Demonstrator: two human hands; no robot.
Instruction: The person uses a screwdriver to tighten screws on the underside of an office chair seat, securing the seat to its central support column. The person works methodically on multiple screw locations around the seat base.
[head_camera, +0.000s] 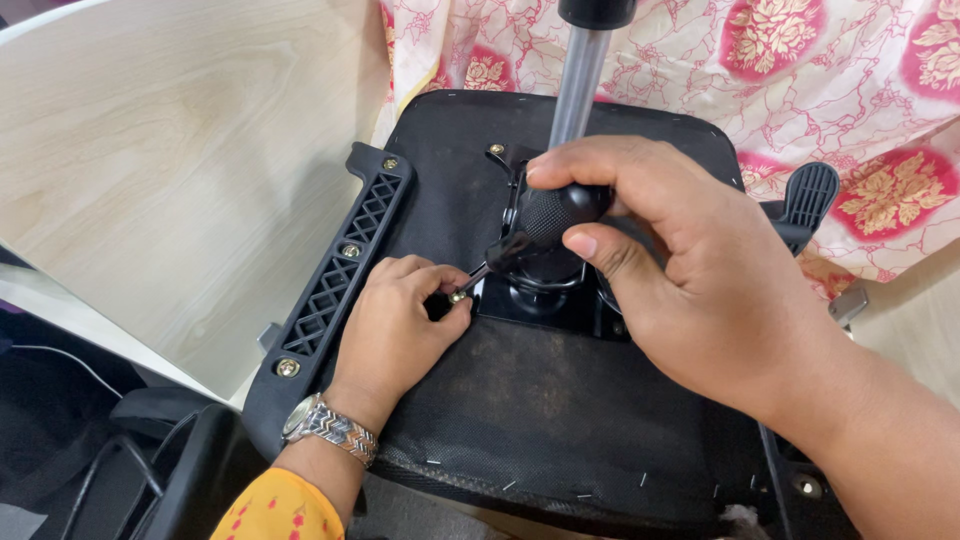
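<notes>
Two bare hands work on the underside of an upturned office chair seat. Closed around a black-handled screwdriver, the right hand angles its tip down to a brass screw at the left edge of the black metal mechanism plate. Fingertips of the left hand, a metal watch at its wrist, pinch that screw. Along the seat's left edge runs a black armrest bracket.

We wear a silver metal-link wristwatch on our left wrist above a yellow-orange sleeve dotted with small red marks, while our right forearm is bare.
</notes>
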